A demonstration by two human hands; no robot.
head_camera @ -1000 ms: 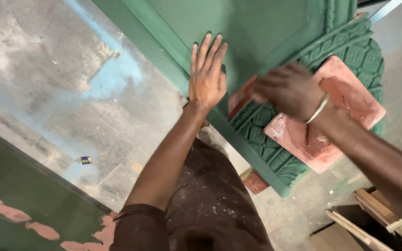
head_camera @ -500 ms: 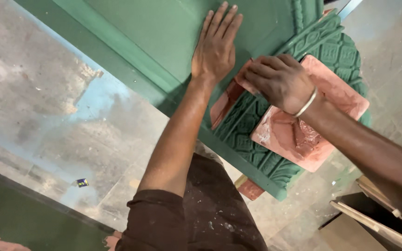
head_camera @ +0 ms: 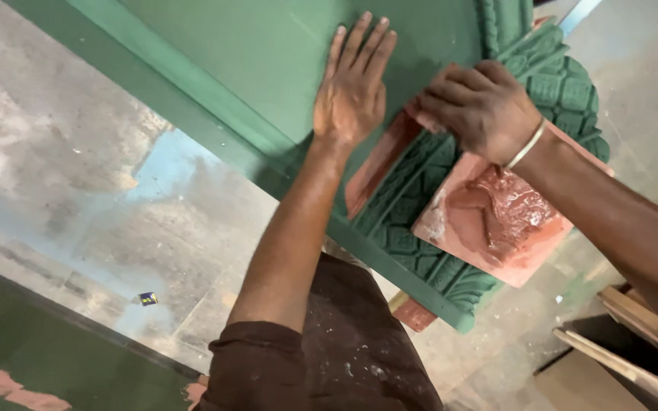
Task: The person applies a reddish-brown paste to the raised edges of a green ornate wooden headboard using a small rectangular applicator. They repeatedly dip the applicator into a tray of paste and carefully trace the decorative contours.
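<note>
Stained concrete floor (head_camera: 78, 152); small blue scrap (head_camera: 146, 298); wooden strips (head_camera: 634, 335) at right.

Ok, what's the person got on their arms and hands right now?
Both hands are bare, no gloves. The right hand has a thin pale bangle at the wrist. The left hand wears nothing, and that arm is bare up to a dark brown short sleeve flecked with pale specks.

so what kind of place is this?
Probably a woodworking or furniture-finishing workshop. A large green-painted panel with carved ornamental trim lies under the left hand, a reddish relief-carved tile lies below the right hand, and the bare concrete floor is paint-stained.
</note>
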